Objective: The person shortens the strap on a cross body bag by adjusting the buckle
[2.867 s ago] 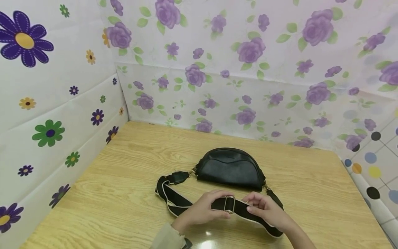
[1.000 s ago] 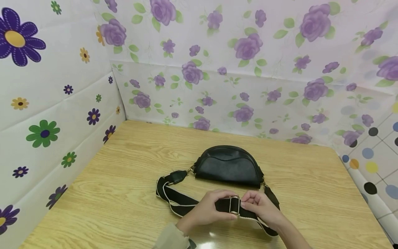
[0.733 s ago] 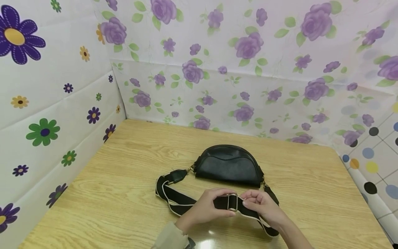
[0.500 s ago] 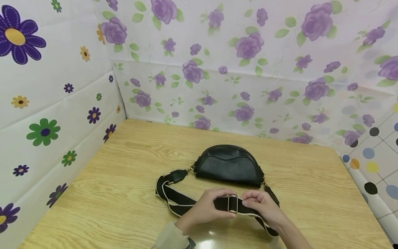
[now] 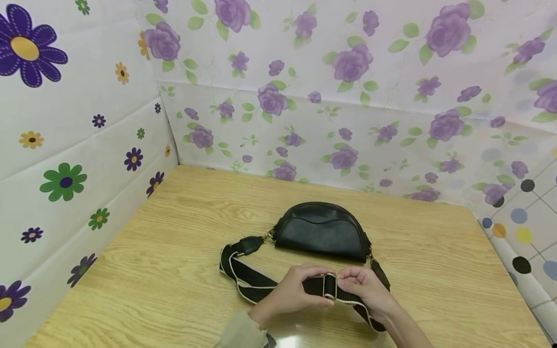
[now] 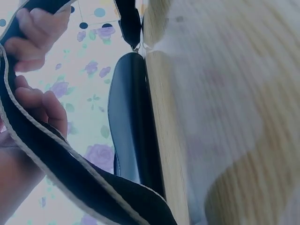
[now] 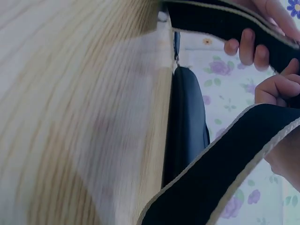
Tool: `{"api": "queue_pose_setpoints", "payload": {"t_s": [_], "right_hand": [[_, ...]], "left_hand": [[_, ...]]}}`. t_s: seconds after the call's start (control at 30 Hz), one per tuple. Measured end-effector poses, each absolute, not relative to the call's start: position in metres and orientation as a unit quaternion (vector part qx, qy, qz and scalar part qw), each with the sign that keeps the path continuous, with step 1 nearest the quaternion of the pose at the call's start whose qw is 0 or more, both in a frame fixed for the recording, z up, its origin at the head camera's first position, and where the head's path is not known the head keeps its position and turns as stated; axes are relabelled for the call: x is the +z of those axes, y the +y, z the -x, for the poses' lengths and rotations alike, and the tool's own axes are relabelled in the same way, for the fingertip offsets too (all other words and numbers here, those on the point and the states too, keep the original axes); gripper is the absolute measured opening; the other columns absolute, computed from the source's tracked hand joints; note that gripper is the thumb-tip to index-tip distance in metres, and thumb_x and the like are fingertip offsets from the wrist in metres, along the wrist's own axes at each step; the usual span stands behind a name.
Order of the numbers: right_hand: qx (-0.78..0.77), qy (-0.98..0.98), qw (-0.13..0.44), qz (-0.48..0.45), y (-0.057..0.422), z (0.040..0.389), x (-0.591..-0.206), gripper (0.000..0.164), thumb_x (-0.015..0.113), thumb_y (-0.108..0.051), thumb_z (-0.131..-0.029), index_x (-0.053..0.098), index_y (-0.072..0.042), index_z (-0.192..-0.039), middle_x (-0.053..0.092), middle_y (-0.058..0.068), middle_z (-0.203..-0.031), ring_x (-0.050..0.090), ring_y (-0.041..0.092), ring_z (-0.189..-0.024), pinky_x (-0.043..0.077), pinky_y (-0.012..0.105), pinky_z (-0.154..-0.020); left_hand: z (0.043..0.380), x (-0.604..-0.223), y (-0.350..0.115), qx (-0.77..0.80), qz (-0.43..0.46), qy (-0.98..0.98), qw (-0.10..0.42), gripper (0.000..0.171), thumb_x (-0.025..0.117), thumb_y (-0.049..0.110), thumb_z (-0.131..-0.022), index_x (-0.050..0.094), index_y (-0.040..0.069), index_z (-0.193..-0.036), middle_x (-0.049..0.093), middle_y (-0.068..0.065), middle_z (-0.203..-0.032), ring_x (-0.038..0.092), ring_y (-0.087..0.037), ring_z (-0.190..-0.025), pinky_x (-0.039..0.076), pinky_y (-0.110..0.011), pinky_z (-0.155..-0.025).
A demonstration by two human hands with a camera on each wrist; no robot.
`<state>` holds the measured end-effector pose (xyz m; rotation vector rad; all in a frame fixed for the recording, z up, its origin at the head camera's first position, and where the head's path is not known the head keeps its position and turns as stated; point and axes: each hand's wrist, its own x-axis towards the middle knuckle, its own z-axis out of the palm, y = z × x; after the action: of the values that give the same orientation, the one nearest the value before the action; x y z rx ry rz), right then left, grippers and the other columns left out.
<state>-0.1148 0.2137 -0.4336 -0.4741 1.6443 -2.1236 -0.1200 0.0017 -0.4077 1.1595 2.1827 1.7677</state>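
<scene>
A black half-moon bag (image 5: 322, 232) lies on the wooden table (image 5: 174, 270). Its wide black strap (image 5: 248, 278) with cream edges loops out to the left and comes back along the near side of the bag. My left hand (image 5: 316, 289) grips the strap just left of the metal buckle (image 5: 329, 286). On the buckle's other side my right hand (image 5: 345, 282) pinches the strap. The left wrist view shows the bag (image 6: 129, 122) side on, with the strap (image 6: 70, 173) running under curled fingers (image 6: 42, 103). In the right wrist view the bag (image 7: 187, 122) sits behind the strap (image 7: 225, 173).
Flower-printed sheets wall the table in on the left (image 5: 65, 145) and at the back (image 5: 348, 121). A dotted sheet (image 5: 522, 232) closes the right side. Bare wood lies left of the strap and behind the bag.
Both hands have drawn closer to the buckle, which sits slightly further right. The strap's loop at the lower right looks shorter. The bag has stayed where it was.
</scene>
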Motion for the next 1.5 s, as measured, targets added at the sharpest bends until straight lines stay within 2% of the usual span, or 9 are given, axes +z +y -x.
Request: {"api": "queue_pose_setpoints", "payload": {"t_s": [0.17,0.37,0.53,0.7,0.8,1.0,1.5], "right_hand": [[-0.773,0.573,0.207,0.177,0.211,0.114,-0.433,0.023,0.045,0.004,-0.090,0.062,-0.011,-0.092,0.065,-0.002,-0.081,0.059,0.006,-0.070,0.048,0.017,-0.057],[-0.756,0.564,0.270,0.193,0.212,0.115,-0.429,0.024,0.037,-0.009,-0.097,0.061,-0.010,-0.100,0.062,-0.002,-0.088,0.056,0.007,-0.073,0.045,0.020,-0.062],[-0.723,0.596,0.285,0.202,0.216,0.117,-0.429,0.026,0.034,-0.016,-0.099,0.059,-0.008,-0.102,0.059,-0.001,-0.088,0.055,0.012,-0.079,0.044,0.026,-0.072],[-0.728,0.579,0.306,0.200,0.219,0.118,-0.433,0.024,0.034,-0.012,-0.098,0.059,-0.009,-0.097,0.060,-0.002,-0.085,0.054,0.009,-0.075,0.043,0.023,-0.068],[-0.740,0.564,0.300,0.210,0.219,0.118,-0.435,0.025,0.035,-0.007,-0.097,0.060,-0.010,-0.093,0.059,-0.004,-0.084,0.052,0.006,-0.075,0.043,0.020,-0.066],[-0.757,0.547,0.272,0.233,0.220,0.117,-0.438,0.029,0.035,0.000,-0.096,0.063,-0.009,-0.097,0.061,-0.005,-0.090,0.053,0.005,-0.079,0.044,0.018,-0.067],[-0.759,0.561,0.249,0.219,0.217,0.118,-0.435,0.032,0.036,0.000,-0.095,0.066,-0.010,-0.100,0.063,-0.002,-0.095,0.056,0.007,-0.086,0.046,0.021,-0.072]], "left_hand": [[0.119,-0.406,0.002,0.596,-0.362,0.713,0.063,0.047,0.076,0.001,-0.067,0.058,-0.004,-0.110,0.062,-0.013,-0.104,0.055,-0.008,-0.093,0.046,-0.028,-0.082],[0.119,-0.404,0.001,0.625,-0.336,0.699,0.089,0.043,0.074,0.002,-0.071,0.059,-0.003,-0.110,0.061,-0.012,-0.105,0.055,-0.008,-0.086,0.049,-0.032,-0.073],[0.120,-0.404,0.001,0.634,-0.340,0.690,0.076,0.043,0.074,0.002,-0.071,0.059,-0.004,-0.111,0.061,-0.013,-0.105,0.056,-0.010,-0.088,0.049,-0.031,-0.074],[0.121,-0.405,0.000,0.638,-0.342,0.688,0.052,0.043,0.073,0.001,-0.071,0.059,-0.003,-0.112,0.062,-0.014,-0.104,0.055,-0.009,-0.086,0.050,-0.034,-0.071],[0.121,-0.405,0.000,0.638,-0.341,0.689,0.049,0.044,0.073,0.001,-0.071,0.059,-0.003,-0.112,0.061,-0.013,-0.104,0.054,-0.008,-0.086,0.050,-0.035,-0.070],[0.120,-0.405,0.000,0.633,-0.336,0.696,0.049,0.045,0.074,0.002,-0.071,0.059,-0.002,-0.113,0.061,-0.013,-0.106,0.054,-0.010,-0.091,0.049,-0.033,-0.074],[0.121,-0.407,0.002,0.636,-0.346,0.688,0.054,0.046,0.074,0.000,-0.070,0.058,-0.004,-0.113,0.060,-0.014,-0.106,0.054,-0.010,-0.091,0.048,-0.039,-0.075]]}}
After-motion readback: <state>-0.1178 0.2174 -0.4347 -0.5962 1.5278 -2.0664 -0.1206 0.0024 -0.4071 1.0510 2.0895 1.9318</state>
